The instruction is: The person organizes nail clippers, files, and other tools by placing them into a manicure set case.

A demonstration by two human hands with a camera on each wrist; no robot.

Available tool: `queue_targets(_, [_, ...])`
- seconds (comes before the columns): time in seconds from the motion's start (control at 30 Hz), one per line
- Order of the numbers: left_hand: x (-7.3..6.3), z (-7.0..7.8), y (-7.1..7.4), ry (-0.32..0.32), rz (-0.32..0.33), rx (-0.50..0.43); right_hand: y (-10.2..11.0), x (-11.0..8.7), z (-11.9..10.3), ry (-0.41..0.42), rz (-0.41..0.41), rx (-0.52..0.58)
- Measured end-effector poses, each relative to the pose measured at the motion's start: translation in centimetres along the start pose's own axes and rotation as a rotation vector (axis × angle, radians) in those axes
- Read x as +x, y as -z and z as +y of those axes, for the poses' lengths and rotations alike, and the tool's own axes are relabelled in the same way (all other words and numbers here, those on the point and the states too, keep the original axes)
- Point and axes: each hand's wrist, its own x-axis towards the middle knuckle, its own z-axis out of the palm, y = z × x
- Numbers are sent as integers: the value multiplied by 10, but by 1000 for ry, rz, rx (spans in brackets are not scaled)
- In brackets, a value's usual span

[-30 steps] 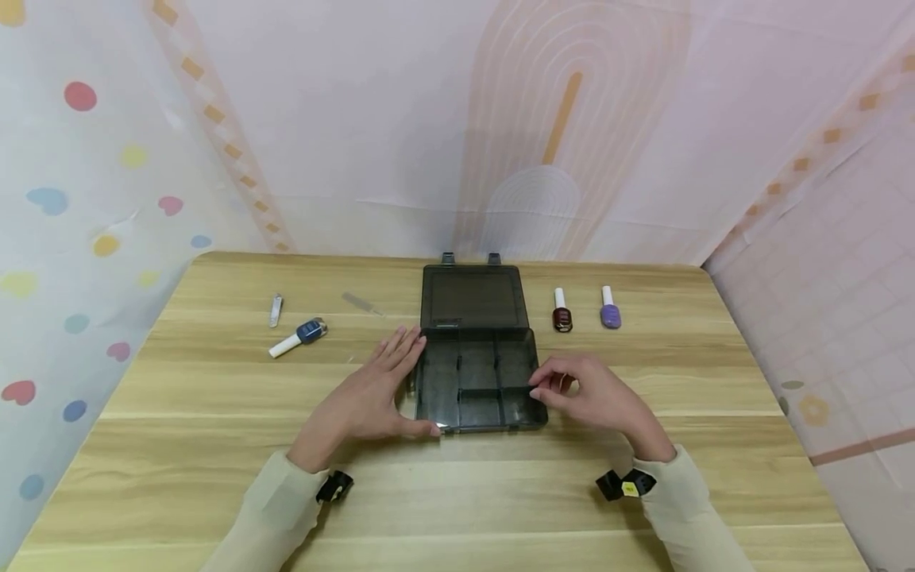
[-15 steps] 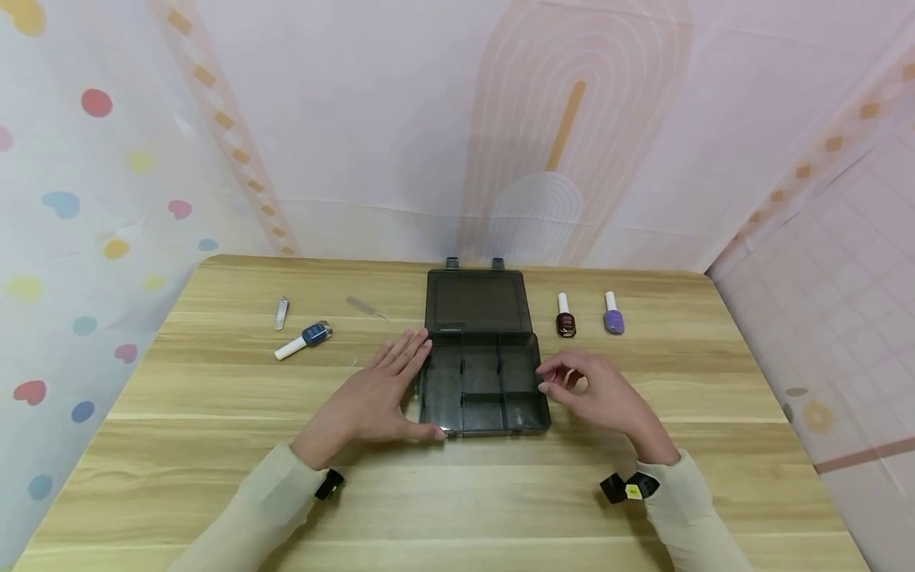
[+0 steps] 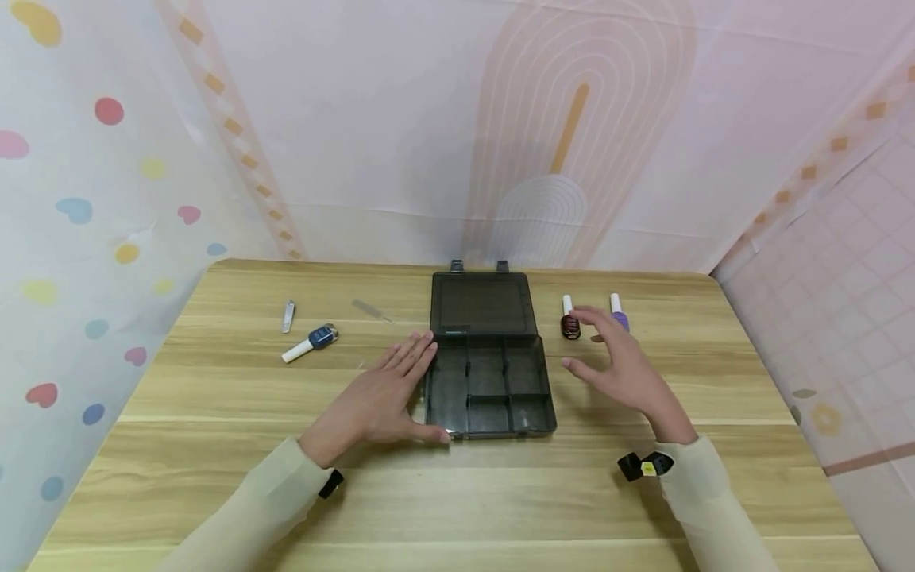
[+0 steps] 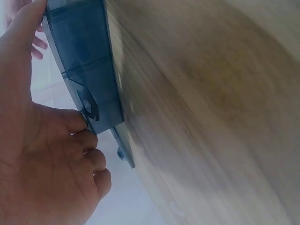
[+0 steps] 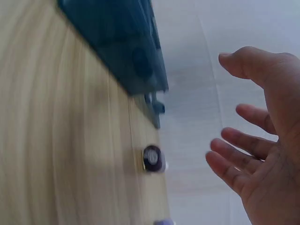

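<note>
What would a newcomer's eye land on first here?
Probably the open, dark compartment box on the wooden table, the left hand at its left side. Next, the right hand, holding nothing, near the dark red nail polish bottle. A blue nail polish bottle lies left of the box.

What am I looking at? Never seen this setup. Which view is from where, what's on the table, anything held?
No machine: the left grip and right grip are a person's bare hands. The wide view is shot from the head, forward and down; the others from each wrist. On the wooden table sits an open, dark see-through box with compartments. Left of it: a nail clipper, a blue bottle and a slim tool too small to identify; right of it: a dark red bottle and a purple bottle. The left grip rests against the box's left side; the right grip is open near the dark red bottle, holding nothing.
</note>
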Motion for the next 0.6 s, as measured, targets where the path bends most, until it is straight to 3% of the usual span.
queue_targets(0.6, [-2, 2, 2, -4, -2, -7, 34, 11, 56, -227, -75, -159])
